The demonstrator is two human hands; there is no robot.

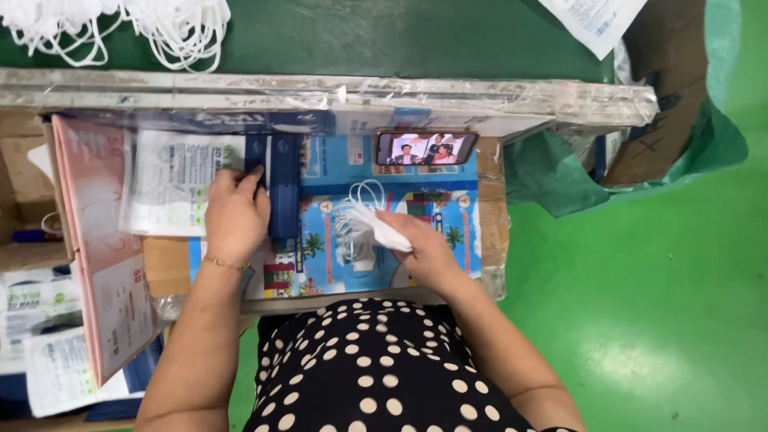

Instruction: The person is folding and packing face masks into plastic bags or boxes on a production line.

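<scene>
My left hand [236, 214] presses down on the arm of a dark blue sealing tool [282, 188], with a clear printed plastic bag [172, 188] lying flat under and to the left of it. My right hand [420, 244] grips a small stack of white face masks [372, 224] with their ear loops curling toward the tool. Both hands rest over a colourful printed sheet [448, 220] that covers the small work board.
A phone [426, 148] showing a video lies at the board's far edge. A pink carton [100, 240] stands at the left, with packed bags [48, 352] below it. White ear loops [120, 28] lie on the green table beyond. A green floor [640, 304] is at the right.
</scene>
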